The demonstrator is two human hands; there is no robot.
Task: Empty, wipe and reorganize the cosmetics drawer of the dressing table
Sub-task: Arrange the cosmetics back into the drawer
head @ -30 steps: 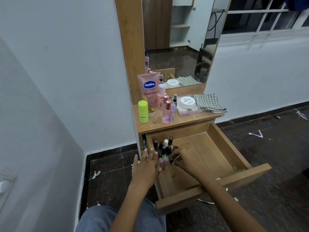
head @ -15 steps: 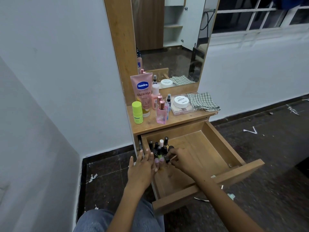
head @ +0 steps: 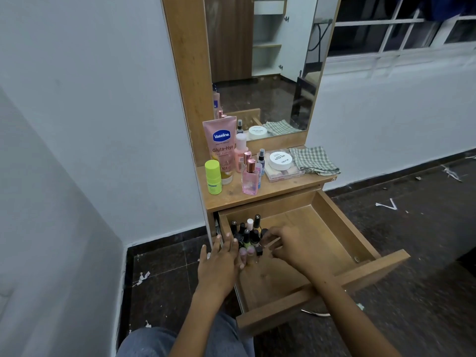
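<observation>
The wooden drawer (head: 343,229) of the dressing table is pulled out. Several small nail polish bottles (head: 248,234) stand packed in its back left corner; the remaining drawer floor is bare wood. My left hand (head: 219,266) lies over the drawer's left wall, fingers spread and touching the cluster's left side. My right hand (head: 291,249) is inside the drawer, its curled fingertips against the right side of the bottles, near a small black-capped bottle (head: 258,251). Neither hand has lifted a bottle.
On the tabletop (head: 280,193) stand a pink Vaseline tube (head: 221,145), a green bottle (head: 213,177), a pink perfume bottle (head: 249,179), a white jar (head: 280,161) on a clear case, and a checked cloth (head: 313,161). A mirror (head: 270,73) rises behind. The white wall is close on the left; paper scraps litter the dark floor.
Both hands stay at the bottle cluster. My right fingers have spread a little against the bottles. The view has shifted slightly.
</observation>
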